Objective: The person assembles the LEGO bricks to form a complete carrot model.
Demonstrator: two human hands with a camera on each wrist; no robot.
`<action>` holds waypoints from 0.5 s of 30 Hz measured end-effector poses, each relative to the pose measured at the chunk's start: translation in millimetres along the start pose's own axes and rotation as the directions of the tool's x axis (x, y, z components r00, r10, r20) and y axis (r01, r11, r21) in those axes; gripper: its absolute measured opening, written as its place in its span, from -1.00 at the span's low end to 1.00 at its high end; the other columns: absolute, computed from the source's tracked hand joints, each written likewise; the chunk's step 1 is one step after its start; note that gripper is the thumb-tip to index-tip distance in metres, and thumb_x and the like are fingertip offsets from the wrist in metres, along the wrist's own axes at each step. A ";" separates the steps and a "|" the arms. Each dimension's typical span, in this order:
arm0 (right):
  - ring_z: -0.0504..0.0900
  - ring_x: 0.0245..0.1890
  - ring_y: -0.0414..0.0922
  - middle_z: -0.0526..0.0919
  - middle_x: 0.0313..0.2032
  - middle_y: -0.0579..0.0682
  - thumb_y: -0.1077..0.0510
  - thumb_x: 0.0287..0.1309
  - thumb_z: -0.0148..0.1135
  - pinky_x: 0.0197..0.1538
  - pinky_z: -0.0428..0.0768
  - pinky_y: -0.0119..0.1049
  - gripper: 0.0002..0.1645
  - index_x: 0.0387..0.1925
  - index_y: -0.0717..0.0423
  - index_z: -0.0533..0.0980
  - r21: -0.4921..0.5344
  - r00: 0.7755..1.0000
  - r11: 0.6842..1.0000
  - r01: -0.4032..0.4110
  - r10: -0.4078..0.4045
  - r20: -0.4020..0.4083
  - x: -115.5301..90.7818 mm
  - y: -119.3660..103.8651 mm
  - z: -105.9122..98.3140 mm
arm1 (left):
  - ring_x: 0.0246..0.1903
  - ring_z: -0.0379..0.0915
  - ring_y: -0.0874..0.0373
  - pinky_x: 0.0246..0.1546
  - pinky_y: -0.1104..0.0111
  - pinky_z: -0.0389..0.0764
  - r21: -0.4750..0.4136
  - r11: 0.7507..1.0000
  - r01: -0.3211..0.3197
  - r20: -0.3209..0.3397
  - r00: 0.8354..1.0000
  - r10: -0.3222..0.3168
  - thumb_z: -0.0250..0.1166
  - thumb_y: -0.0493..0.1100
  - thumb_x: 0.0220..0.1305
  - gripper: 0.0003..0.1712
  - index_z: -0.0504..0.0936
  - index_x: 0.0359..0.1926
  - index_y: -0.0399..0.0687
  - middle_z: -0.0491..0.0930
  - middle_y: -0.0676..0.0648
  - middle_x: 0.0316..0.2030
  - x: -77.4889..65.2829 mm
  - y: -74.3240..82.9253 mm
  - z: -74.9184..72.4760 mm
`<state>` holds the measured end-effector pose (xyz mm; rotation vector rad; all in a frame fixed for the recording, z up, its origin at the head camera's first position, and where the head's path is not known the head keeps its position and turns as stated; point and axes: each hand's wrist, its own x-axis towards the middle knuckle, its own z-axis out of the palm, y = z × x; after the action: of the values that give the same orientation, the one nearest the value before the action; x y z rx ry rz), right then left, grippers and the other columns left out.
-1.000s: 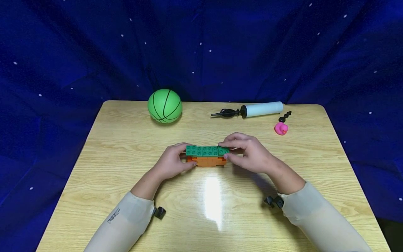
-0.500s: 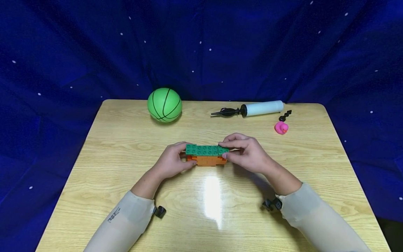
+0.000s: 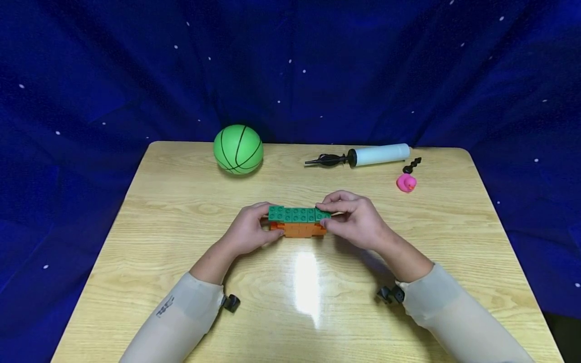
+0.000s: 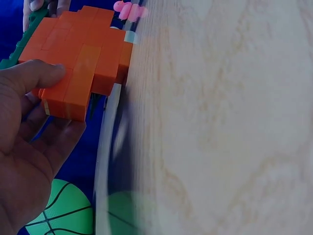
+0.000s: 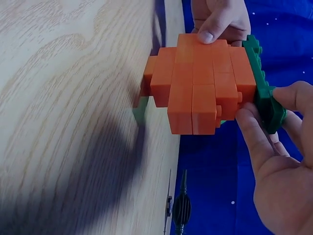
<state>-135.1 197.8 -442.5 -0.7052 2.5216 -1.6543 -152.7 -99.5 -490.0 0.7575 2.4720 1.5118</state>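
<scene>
A build of toy bricks stands near the middle of the table (image 3: 159,212), its body of orange bricks (image 3: 298,230) stepped at the sides. Along the top runs a row of studded green bricks (image 3: 299,215). My left hand (image 3: 245,229) grips the orange body's left end, thumb on the front face and fingers behind, as the left wrist view also shows. At the opposite end, my right hand (image 3: 358,219) pinches the end green brick (image 5: 271,110) between thumb and fingers. In the right wrist view this brick juts out a little from the green row.
A green ball (image 3: 238,149) with black lines sits at the back left. Farther right lie a hand pump (image 3: 381,154) with a black nozzle, a small black spiral piece (image 3: 412,165) and a pink toy duck (image 3: 406,183). Behind the table hangs a dark blue cloth (image 3: 290,70).
</scene>
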 end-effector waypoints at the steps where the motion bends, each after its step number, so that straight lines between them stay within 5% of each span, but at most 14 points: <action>1: 0.75 -0.19 -0.11 0.66 -0.02 0.04 0.41 0.13 0.47 -0.15 0.75 -0.32 -0.61 0.03 0.22 0.73 0.002 1.000 1.000 -0.005 0.005 0.001 0.3 -0.1 0.0 | -0.06 0.67 0.14 -0.06 0.28 0.72 -0.002 1.000 0.001 0.001 1.000 -0.001 0.59 -0.35 0.09 -0.55 0.73 0.03 -0.07 0.69 0.04 -0.06 0.1 0.2 -0.2; 15: 0.70 0.00 0.00 0.60 0.11 0.05 0.24 0.14 0.56 -0.01 0.74 -0.16 -0.43 0.21 0.08 0.63 -0.069 0.993 0.994 0.088 -0.082 0.083 0.9 8.1 -6.2 | -0.05 0.69 0.12 -0.04 0.29 0.72 -0.032 0.999 0.023 0.014 1.000 -0.022 0.60 -0.32 0.11 -0.54 0.72 0.06 -0.05 0.68 0.03 -0.04 1.0 1.3 -0.7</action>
<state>-140.5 205.3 -446.8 -0.8787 2.5403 -1.5328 -153.4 -99.1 -488.4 0.7301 2.4315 1.5297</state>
